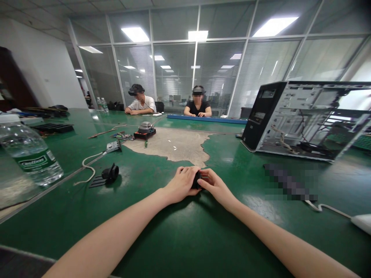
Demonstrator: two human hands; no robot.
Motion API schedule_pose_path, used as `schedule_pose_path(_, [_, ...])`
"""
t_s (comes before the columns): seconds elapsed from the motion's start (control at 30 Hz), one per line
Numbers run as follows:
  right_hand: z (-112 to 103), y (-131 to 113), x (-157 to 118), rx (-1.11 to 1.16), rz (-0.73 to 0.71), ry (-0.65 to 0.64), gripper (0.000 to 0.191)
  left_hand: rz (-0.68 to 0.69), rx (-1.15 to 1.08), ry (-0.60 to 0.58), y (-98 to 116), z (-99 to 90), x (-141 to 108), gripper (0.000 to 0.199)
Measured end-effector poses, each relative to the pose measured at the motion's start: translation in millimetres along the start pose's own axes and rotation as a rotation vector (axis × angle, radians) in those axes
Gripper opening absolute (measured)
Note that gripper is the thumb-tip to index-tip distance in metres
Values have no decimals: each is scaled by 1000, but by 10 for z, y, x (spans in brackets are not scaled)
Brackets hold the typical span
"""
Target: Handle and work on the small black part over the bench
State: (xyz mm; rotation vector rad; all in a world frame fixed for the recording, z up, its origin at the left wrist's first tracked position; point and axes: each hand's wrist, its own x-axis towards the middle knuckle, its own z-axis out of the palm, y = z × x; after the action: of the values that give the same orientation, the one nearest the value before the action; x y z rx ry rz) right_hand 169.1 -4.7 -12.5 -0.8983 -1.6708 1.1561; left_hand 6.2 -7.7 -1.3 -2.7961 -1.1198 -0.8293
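A small black part [196,180] is held between my two hands, just above the green table [185,239]. My left hand [182,183] wraps round its left side and top, with the thumb underneath. On its right side, the fingers and thumb of my right hand [213,184] grip it. Much of the part is hidden by my fingers. To the left, a black part with a round end and flat prongs [110,173] lies on the table.
An open computer case [301,119] stands at right, near a blurred dark object [288,181] and a white cable. A water bottle [34,158] is at left. Electronic parts [145,131] lie beyond my hands. Two people wearing headsets sit across the table.
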Motion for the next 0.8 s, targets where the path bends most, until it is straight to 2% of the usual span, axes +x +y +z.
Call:
schedule_pose_path(0.27, [4,-5,-36,34,19,11,25,12,-21,1,-11,6,-7,60])
schedule_pose_path(0.47, [-1,2,-11,-6,76,55,33,1,-5,-5,-4,-3,2,59])
schedule_pose_path(0.67, [-16,-57,-37,42,28,-27,31,-5,8,-3,4,-4,4,59])
schedule_pose_path(0.8, [-5,-71,-46,86,34,-5,25,0,-4,-2,6,-7,2,60])
